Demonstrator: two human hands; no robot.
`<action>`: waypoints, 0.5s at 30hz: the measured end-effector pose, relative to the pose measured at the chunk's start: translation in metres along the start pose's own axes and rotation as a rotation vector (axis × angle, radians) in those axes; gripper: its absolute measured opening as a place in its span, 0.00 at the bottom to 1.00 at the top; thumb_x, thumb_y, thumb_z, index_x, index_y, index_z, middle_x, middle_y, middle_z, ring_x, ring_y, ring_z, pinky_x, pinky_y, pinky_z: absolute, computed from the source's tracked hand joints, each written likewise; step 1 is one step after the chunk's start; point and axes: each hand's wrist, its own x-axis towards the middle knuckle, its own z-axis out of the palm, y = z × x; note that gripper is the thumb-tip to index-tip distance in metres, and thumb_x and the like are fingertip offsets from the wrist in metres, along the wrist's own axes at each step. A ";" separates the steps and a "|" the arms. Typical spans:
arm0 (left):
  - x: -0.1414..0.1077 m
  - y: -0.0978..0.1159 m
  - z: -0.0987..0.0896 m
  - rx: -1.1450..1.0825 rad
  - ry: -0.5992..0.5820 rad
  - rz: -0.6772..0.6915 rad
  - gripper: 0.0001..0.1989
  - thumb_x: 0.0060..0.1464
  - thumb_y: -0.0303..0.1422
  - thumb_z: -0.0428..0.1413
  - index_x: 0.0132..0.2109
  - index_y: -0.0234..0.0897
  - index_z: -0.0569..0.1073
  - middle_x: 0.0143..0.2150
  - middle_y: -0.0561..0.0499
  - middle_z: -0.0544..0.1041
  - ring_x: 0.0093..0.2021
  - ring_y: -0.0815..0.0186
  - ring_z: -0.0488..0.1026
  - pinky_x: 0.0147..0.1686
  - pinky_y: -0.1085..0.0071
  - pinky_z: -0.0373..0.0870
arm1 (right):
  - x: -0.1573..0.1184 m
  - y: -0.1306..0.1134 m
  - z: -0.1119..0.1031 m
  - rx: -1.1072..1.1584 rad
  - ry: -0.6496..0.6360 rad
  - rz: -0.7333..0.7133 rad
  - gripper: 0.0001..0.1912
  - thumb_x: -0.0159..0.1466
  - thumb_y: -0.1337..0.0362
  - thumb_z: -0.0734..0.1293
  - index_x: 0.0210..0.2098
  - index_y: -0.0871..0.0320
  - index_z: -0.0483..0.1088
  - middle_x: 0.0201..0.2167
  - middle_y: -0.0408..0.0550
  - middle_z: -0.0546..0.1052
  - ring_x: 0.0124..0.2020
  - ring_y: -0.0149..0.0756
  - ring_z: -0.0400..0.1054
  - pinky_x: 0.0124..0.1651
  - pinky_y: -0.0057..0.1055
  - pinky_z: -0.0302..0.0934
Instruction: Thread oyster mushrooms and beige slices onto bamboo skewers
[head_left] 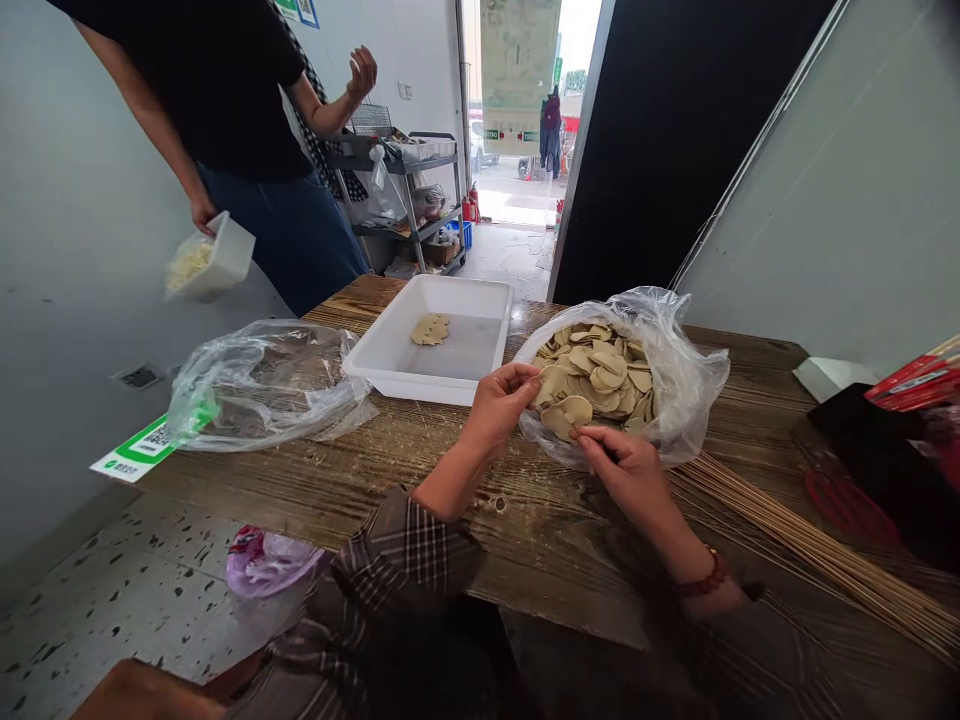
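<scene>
My left hand (501,408) is closed in a pinch on a thin, flat tan slice (553,384) at the near rim of a clear plastic bag (691,372). My right hand (628,472) pinches the lower edge of another tan slice (568,413), which lies close against the first. Whether a skewer runs between the fingers is too fine to make out. Many more oval tan slices (609,368) fill the open bag behind both hands. A bundle of thin wooden skewers (810,535) lies on the table, right of my right hand.
A white tray (390,385) holds a small group of slices (430,329). Crumpled plastic (255,400) lies left, over a green-and-white card (135,455). A dark box (922,470) stands right. Across the table, a person (247,120) holds a white container (229,255). A shelf cart (409,190) stands behind.
</scene>
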 end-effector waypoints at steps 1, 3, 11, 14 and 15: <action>0.000 -0.001 0.000 0.014 -0.002 0.010 0.10 0.43 0.34 0.65 0.34 0.34 0.76 0.24 0.55 0.71 0.25 0.73 0.64 0.26 0.76 0.61 | 0.000 -0.001 0.000 0.008 -0.004 0.008 0.15 0.64 0.56 0.63 0.37 0.59 0.79 0.18 0.42 0.73 0.20 0.32 0.65 0.28 0.29 0.61; 0.001 -0.002 0.000 0.052 -0.010 0.031 0.10 0.43 0.34 0.64 0.34 0.34 0.76 0.24 0.55 0.70 0.25 0.73 0.64 0.27 0.76 0.61 | 0.000 -0.001 0.002 0.032 -0.017 0.026 0.16 0.65 0.56 0.63 0.36 0.59 0.79 0.16 0.41 0.71 0.19 0.31 0.64 0.26 0.28 0.59; 0.002 -0.003 -0.002 0.203 -0.052 0.113 0.09 0.47 0.32 0.61 0.37 0.35 0.75 0.25 0.56 0.70 0.26 0.73 0.64 0.28 0.76 0.60 | 0.001 -0.003 0.004 0.142 -0.045 0.096 0.17 0.64 0.55 0.63 0.36 0.61 0.78 0.16 0.41 0.71 0.18 0.29 0.62 0.25 0.26 0.56; 0.003 -0.004 -0.002 0.232 -0.084 0.130 0.10 0.47 0.31 0.61 0.39 0.35 0.74 0.26 0.56 0.70 0.27 0.72 0.64 0.29 0.76 0.60 | 0.002 -0.002 0.005 0.193 -0.057 0.117 0.16 0.64 0.55 0.64 0.36 0.61 0.78 0.17 0.41 0.70 0.19 0.28 0.61 0.25 0.26 0.56; 0.004 -0.004 -0.002 0.235 -0.099 0.133 0.10 0.47 0.31 0.60 0.39 0.35 0.74 0.26 0.56 0.70 0.27 0.72 0.64 0.29 0.76 0.60 | 0.002 -0.001 0.005 0.211 -0.061 0.121 0.16 0.64 0.55 0.64 0.36 0.61 0.78 0.18 0.41 0.71 0.19 0.28 0.61 0.25 0.26 0.55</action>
